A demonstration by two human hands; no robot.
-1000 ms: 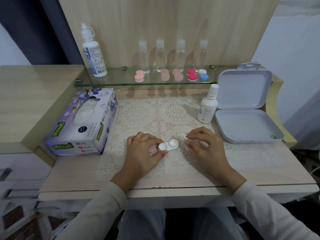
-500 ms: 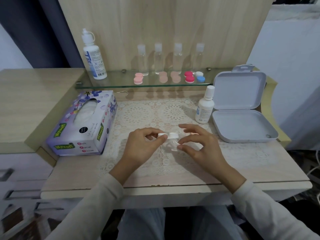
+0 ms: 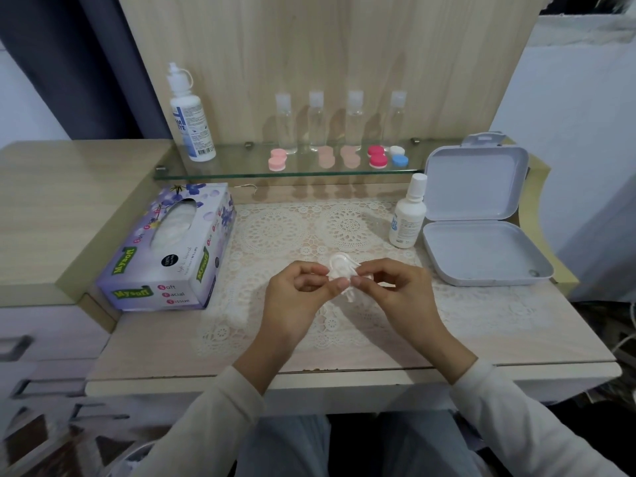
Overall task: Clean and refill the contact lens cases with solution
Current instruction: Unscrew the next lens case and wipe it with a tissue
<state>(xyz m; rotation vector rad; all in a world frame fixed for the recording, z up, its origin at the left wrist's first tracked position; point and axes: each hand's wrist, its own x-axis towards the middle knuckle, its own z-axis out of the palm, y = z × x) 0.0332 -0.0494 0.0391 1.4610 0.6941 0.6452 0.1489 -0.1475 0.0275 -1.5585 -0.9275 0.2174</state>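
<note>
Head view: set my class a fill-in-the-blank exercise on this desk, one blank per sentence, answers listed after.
1. The lens case pinched by the left hand and right hand is coloured ____.
2. The tissue box lies on the person's ____ side.
3. ____ clear bottles stand on the glass shelf.
4. The grey box has its lid ____.
Answers: white; left; four; open.

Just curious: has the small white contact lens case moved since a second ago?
Yes. The white contact lens case rose from lying flat on the cream lace mat to tilted above it.
</note>
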